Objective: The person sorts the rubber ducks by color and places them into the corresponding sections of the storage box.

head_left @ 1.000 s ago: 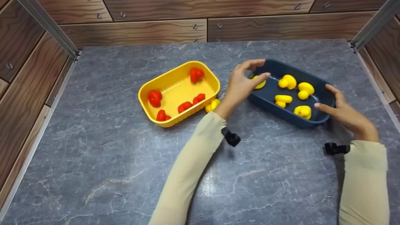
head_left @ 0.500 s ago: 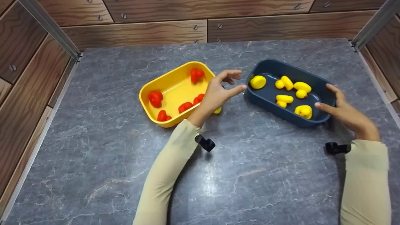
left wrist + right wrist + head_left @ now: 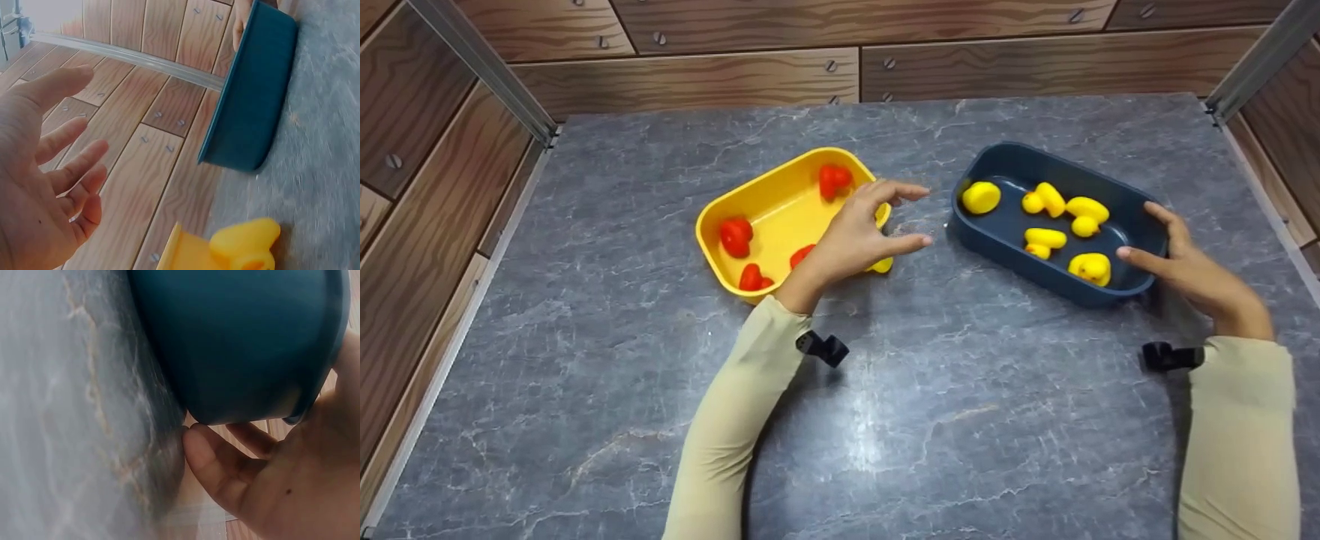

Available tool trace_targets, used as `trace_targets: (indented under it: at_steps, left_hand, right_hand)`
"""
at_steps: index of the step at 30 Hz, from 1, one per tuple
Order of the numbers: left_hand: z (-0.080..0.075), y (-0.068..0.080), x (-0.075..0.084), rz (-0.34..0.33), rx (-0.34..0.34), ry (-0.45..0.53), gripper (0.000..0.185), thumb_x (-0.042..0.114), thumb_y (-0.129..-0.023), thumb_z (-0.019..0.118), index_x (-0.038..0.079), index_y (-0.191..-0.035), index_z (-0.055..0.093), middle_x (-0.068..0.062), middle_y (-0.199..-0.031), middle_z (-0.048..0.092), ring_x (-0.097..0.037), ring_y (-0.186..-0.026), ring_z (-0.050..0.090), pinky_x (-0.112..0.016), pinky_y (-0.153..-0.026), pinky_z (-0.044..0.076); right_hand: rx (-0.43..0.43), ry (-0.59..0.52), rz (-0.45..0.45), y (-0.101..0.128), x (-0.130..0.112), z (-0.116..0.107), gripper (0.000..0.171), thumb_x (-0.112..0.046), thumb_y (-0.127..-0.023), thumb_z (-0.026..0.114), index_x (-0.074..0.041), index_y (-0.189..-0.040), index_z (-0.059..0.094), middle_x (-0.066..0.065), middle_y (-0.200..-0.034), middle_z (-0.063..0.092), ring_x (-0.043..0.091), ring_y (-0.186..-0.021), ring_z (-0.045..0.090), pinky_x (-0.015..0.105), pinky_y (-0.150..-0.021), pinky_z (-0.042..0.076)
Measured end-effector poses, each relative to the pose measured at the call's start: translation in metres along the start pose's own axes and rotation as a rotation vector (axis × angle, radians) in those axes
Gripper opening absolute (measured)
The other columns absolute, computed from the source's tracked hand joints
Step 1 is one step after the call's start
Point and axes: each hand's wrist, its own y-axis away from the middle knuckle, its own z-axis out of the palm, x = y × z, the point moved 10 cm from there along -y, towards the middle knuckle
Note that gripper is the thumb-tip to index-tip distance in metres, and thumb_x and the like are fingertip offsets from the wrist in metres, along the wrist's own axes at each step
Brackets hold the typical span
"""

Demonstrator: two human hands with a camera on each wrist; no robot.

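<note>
A yellow duck (image 3: pixel 882 264) is lying on the table (image 3: pixel 960 390) beside the yellow tray (image 3: pixel 780 187); the left hand (image 3: pixel 855 236), fingers spread and empty, is hovering over it. The right hand (image 3: pixel 1189 270) is gripping the blue tray's (image 3: pixel 1012 161) right end, steadying it.

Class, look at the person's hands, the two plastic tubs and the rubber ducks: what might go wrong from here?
1. The open left hand hovers over the yellow rubber duck lying beside the yellow plastic tub; a careless reach might knock it away.
2. The right hand grips the dark blue plastic tub at one end only; it might tip or slide.
</note>
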Motion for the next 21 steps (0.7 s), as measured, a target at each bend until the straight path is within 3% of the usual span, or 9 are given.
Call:
trace_targets:
  at_steps: [5, 12, 18, 21]
  left_hand:
    - [-0.003, 0.006, -0.006, -0.002, -0.019, -0.081, 0.054, 0.031, -0.080, 0.079, 0.015, -0.127, 0.060, -0.001, -0.126, 0.061, -0.018, -0.112, 0.049, -0.038, -0.101, 0.040]
    - [-0.006, 0.011, -0.015, -0.004, 0.003, -0.224, 0.054, 0.035, -0.079, 0.079, 0.017, -0.126, 0.062, -0.002, -0.122, 0.062, -0.020, -0.111, 0.052, -0.035, -0.098, 0.038]
    - [-0.005, 0.014, -0.024, -0.029, 0.001, -0.331, 0.054, 0.039, -0.077, 0.080, 0.018, -0.124, 0.063, 0.000, -0.122, 0.064, -0.021, -0.110, 0.051, -0.037, -0.099, 0.036]
    - [-0.003, 0.016, -0.029, -0.031, -0.006, -0.369, 0.054, 0.039, -0.077, 0.079, 0.018, -0.124, 0.064, 0.000, -0.121, 0.063, -0.021, -0.112, 0.050, -0.036, -0.097, 0.036]
  right_hand:
    - [0.002, 0.009, 0.008, 0.000, 0.000, -0.001, 0.091, -0.041, -0.098, 0.050, -0.032, -0.149, -0.026, 0.017, -0.151, -0.038, 0.045, -0.143, -0.015, 0.055, -0.117, -0.001]
    - [0.009, 0.028, 0.008, 0.000, 0.001, -0.002, 0.090, -0.042, -0.098, 0.049, -0.032, -0.149, -0.025, 0.017, -0.153, -0.036, 0.043, -0.144, -0.012, 0.042, -0.120, 0.004]
    - [0.005, 0.026, 0.011, 0.000, 0.000, -0.001, 0.090, -0.042, -0.098, 0.049, -0.032, -0.149, -0.025, 0.018, -0.152, -0.036, 0.044, -0.144, -0.012, 0.047, -0.120, 0.002]
    - [0.006, 0.028, 0.002, 0.001, -0.001, -0.001, 0.090, -0.042, -0.098, 0.049, -0.033, -0.149, -0.024, 0.018, -0.153, -0.035, 0.044, -0.144, -0.011, 0.041, -0.120, 0.005]
